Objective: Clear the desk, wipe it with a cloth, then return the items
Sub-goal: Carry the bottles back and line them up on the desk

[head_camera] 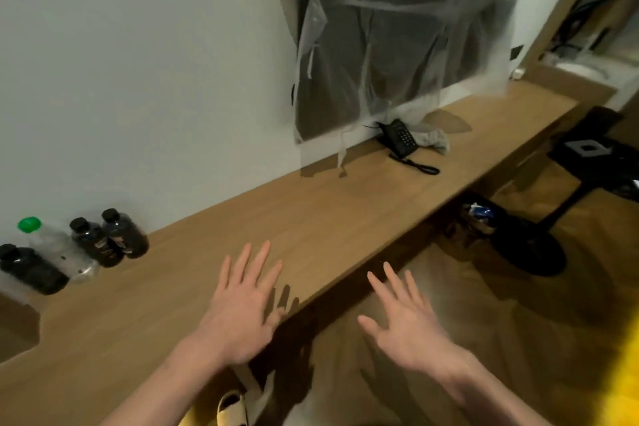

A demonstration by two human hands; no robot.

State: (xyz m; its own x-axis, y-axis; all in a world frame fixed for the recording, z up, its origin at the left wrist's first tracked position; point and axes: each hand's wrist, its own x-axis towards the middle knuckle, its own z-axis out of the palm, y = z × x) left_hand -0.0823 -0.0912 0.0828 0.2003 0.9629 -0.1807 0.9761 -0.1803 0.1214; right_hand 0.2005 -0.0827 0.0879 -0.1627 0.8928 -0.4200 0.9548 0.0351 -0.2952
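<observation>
**Both hands spread over the desk edge, holding nothing**

The left hand (242, 304) is held flat with its fingers straight and fanned apart, above the near part of the long wooden desk (328, 218), close to its front edge. A shadow of the fingers falls on the wood just beside it. The right hand (404, 318) is also spread, fingers apart and empty, but it sits past the desk edge, over the floor (518, 356).

At the far left of the desk, against the white wall (138, 62), stands a group of bottles: a clear bottle with a green cap (29, 224), a dark bottle (33, 270) in front of it, and two more dark bottles (110, 239) side by side to its right. All stand upright and close together, well apart from the hands.

Farther along the desk, near the wall, lies a black telephone (401, 138) with its coiled cord (418, 166) trailing toward the front. Just beside it, on the right, is a crumpled grey cloth (432, 140), touching or nearly touching the phone; the blur makes it hard to tell which. Above them a sheet of clear plastic (397, 28) hangs over a dark panel on the wall.

Under the desk is what looks like a dark bin (480, 214), and to the right a round black base with a pole (532, 245) stands on the floor. A tan slipper (231, 408) shows at the bottom edge
</observation>
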